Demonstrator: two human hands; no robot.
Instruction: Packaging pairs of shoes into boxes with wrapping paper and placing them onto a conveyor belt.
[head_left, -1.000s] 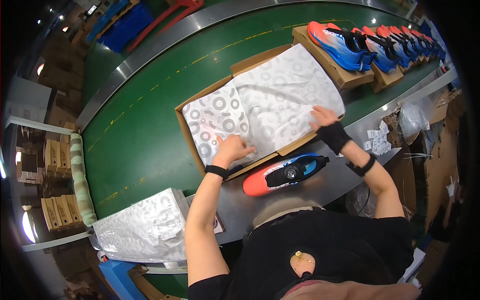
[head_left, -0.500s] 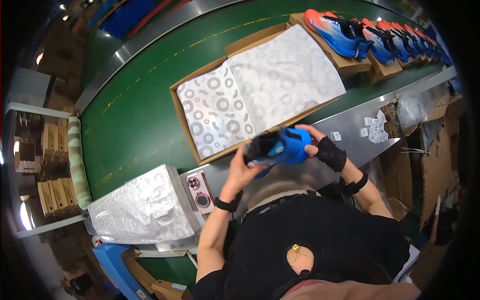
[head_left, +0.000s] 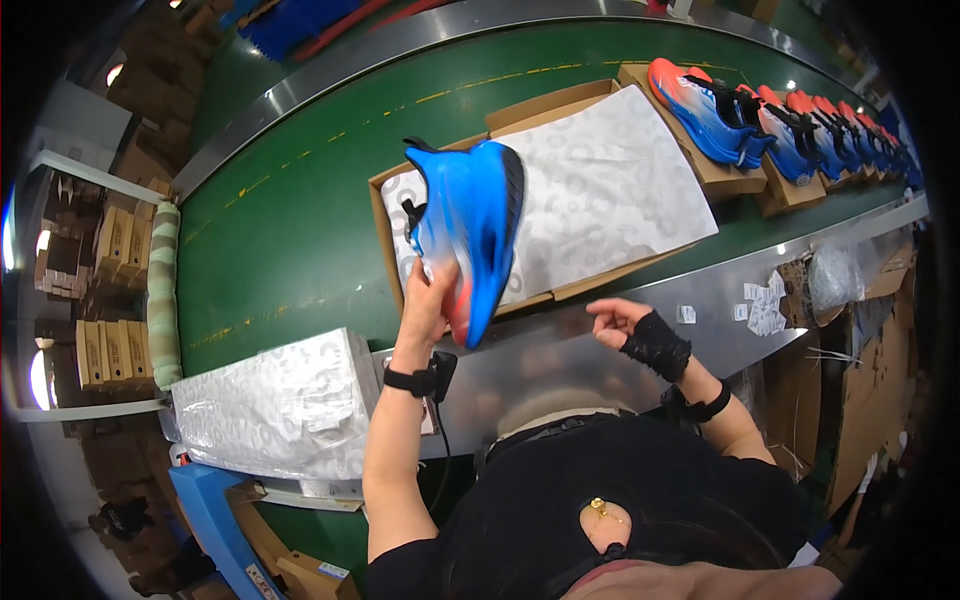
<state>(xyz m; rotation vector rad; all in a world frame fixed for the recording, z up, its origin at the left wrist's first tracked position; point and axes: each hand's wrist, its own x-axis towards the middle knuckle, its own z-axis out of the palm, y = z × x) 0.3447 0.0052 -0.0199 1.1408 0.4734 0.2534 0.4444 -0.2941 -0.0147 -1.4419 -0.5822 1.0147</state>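
Observation:
My left hand (head_left: pixel 430 300) grips a blue sneaker (head_left: pixel 468 230) by its red toe end. The sneaker is tilted on its side, heel pointing away from me and black-edged sole to the right. It is held over the left part of an open cardboard shoebox (head_left: pixel 394 262) lined with white patterned tissue paper (head_left: pixel 610 190). To the right, my right hand (head_left: pixel 622 326) hovers near the box's front edge with fingers apart and nothing in them. A black wrap covers its wrist.
Sneakers (head_left: pixel 705 118) in blue and red stand on boxes in a row at the far right. A stack of tissue paper (head_left: pixel 275 405) lies at the left on the green belt (head_left: pixel 290 230). Small white labels (head_left: pixel 767 305) rest on the metal edge (head_left: pixel 560 350).
My left hand has swung the sneaker up and leftward over the box, turning its heel away from me. My right hand has let go of the sneaker.

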